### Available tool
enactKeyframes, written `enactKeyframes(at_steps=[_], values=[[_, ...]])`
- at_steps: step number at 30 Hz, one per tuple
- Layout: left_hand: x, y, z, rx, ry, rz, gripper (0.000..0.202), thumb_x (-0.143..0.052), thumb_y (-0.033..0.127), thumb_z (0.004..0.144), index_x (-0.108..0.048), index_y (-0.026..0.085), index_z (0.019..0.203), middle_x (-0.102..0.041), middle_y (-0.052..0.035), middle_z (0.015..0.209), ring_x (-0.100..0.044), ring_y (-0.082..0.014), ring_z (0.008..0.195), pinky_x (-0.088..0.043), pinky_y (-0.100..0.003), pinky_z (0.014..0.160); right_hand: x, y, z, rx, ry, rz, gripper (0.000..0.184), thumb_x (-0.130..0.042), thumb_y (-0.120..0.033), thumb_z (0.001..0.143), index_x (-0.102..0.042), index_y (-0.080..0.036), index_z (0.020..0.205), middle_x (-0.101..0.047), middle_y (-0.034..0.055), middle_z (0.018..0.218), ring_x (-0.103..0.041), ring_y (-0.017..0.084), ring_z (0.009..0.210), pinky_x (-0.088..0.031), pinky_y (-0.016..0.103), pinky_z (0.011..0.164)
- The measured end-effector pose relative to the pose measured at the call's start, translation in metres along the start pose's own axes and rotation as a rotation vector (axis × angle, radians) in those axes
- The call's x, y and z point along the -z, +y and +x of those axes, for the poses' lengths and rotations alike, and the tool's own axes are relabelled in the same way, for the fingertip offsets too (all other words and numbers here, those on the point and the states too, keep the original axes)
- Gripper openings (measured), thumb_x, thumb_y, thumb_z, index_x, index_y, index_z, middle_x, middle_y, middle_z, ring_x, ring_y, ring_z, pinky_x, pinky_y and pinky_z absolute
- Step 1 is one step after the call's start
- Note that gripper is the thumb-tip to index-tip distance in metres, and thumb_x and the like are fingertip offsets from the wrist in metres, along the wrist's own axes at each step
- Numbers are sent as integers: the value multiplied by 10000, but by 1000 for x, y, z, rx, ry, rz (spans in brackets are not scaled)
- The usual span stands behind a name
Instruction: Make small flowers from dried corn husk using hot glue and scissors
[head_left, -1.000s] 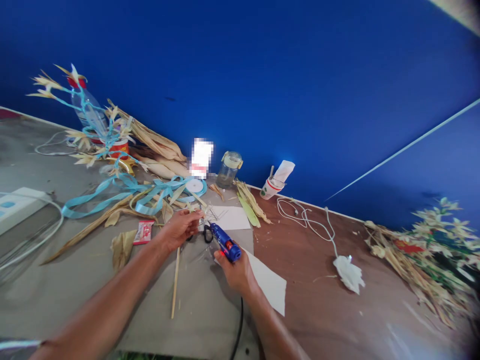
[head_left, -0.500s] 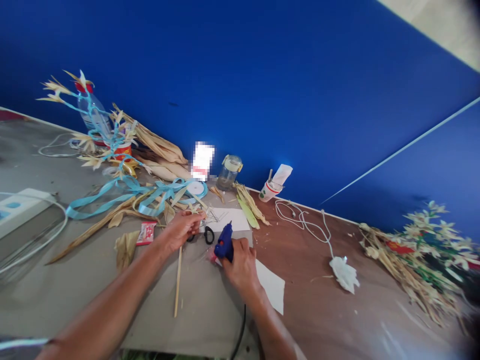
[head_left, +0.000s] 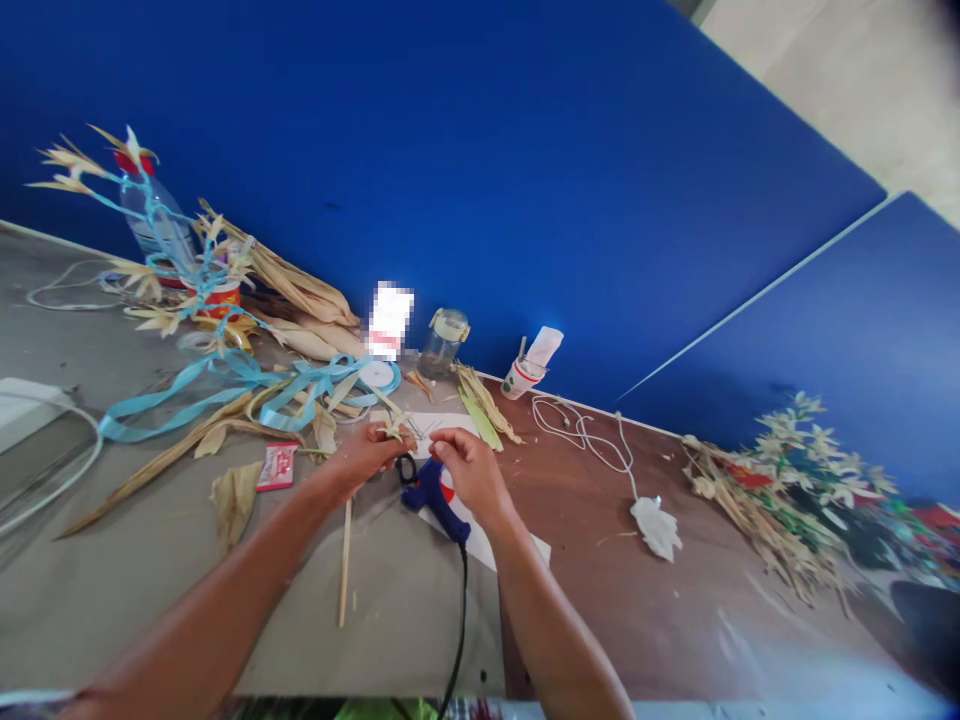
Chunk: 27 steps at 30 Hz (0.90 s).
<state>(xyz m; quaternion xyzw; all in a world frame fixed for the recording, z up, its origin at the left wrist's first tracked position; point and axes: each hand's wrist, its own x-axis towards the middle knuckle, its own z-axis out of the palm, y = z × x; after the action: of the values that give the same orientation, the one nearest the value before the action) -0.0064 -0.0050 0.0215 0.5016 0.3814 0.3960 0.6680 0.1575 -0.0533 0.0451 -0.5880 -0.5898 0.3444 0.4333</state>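
My left hand (head_left: 367,455) is closed around a small pale corn-husk flower (head_left: 392,430), its petals poking up past the fingers. My right hand (head_left: 471,472) is just to the right, with thumb and forefinger pinched together; whatever is between them is too small to see. Below it a dark blue glue gun (head_left: 441,505) lies on the table, its black cord (head_left: 460,620) running to the front edge. The black handles of scissors (head_left: 406,468) show between the hands. Thin wires (head_left: 421,428) rest on a white sheet behind the fingers.
Light-blue ribbon (head_left: 180,400), dried husks (head_left: 300,290) and a blue-stemmed flower arrangement (head_left: 202,265) are on the left. A clear jar (head_left: 445,345) and white cup (head_left: 523,375) stand by the blue partition. White cable (head_left: 577,430) and husk flowers (head_left: 802,470) are on the right. A stick (head_left: 345,565) lies in front.
My right hand has let go of the glue gun, which now lies on the table, and has moved up close to the left hand. The view has shifted a little to the right.
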Motion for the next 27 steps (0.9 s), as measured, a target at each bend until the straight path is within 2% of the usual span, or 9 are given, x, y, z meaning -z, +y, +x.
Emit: enactKeyframes(at_steps=[4,8,11,18,23,27], values=[[-1,2,-1,16,-20,48,173,-708,292,598,-620,148,634,-454,52,495,-333,-59,421,-224,-201,422,-12,4,17,-66,4,162,204,-563,-264,702,-659,-162,851,-633,5,738,-546,125,662,-427,248,664],[-3,6,-2,13,-46,86,113,-711,239,578,-639,153,586,-441,46,445,-317,-72,417,-204,-211,416,-14,4,19,-109,-72,144,168,-573,-259,673,-664,-150,763,-589,-19,625,-490,105,577,-387,224,590],[-4,7,-2,1,-69,90,84,-714,181,553,-634,163,536,-438,42,421,-308,-82,423,-198,-215,413,-12,1,17,-78,-94,55,137,-564,-236,673,-656,-154,733,-593,-19,627,-500,109,589,-391,223,601],[-7,8,-1,-2,-72,135,108,-707,167,545,-606,166,507,-477,40,454,-367,-90,448,-252,-212,443,-12,-13,12,11,-86,-357,139,-491,-161,724,-624,-172,684,-599,-4,644,-515,127,618,-376,237,615],[-8,12,-3,-7,-19,123,94,-704,201,572,-639,163,628,-473,48,474,-352,-90,450,-242,-217,445,-3,-8,16,28,-55,-285,151,-459,-213,760,-584,-172,685,-559,-12,635,-504,126,627,-374,234,620],[-6,14,-9,-71,-58,19,292,-695,237,624,-626,196,905,-567,17,665,-434,-106,548,-326,-214,517,19,-4,21,22,52,-171,169,-458,-264,758,-518,-179,625,-479,-33,578,-440,113,573,-348,232,584]])
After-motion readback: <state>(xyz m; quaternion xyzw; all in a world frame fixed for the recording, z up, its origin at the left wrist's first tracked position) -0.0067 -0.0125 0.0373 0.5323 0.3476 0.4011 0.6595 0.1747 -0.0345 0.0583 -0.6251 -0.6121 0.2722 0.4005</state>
